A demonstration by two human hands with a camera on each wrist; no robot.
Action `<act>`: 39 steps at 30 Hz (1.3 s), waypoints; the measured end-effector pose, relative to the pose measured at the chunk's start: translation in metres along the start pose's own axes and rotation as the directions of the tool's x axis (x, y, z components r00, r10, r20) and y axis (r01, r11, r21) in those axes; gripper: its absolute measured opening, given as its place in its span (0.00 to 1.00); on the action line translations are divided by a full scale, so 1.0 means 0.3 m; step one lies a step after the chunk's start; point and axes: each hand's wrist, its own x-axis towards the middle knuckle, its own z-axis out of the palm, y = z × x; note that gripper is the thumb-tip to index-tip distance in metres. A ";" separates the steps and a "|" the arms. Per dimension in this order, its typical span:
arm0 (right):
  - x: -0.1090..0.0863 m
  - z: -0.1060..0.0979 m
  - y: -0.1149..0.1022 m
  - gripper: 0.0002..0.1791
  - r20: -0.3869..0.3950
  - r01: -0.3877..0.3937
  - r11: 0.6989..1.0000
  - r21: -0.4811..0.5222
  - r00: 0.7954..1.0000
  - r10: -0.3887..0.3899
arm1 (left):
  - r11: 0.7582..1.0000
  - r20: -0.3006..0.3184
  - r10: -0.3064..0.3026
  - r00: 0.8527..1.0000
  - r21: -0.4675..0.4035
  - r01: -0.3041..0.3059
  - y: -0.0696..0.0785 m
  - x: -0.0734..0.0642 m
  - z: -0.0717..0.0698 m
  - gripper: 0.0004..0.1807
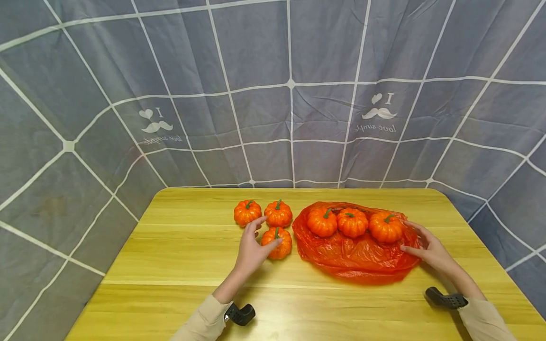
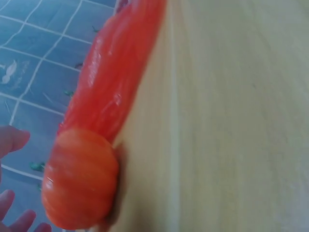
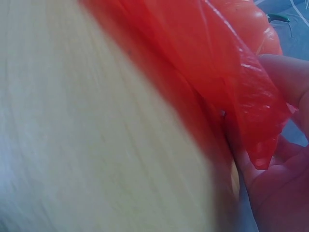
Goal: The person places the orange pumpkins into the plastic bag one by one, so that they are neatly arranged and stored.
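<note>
Head | left fingers [image 1: 256, 222] parted near front pumpkin [image 1: 283, 249] | right fingers [image 1: 420, 228] spread, touching red bag [image 1: 354, 265]

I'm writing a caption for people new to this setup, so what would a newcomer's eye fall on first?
Probably the shiny red bag, right of centre on the table, with three orange pumpkins in a row on it. Next, perhaps, three loose pumpkins left of the bag, the left hand close by the front one. The right hand is at the bag's right edge.
</note>
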 end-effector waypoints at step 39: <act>-0.002 0.003 0.024 0.37 -0.008 0.043 0.999 0.026 0.999 -0.043 | 0.997 0.169 -0.082 0.982 -0.001 0.083 -0.081 -0.015 0.013 0.44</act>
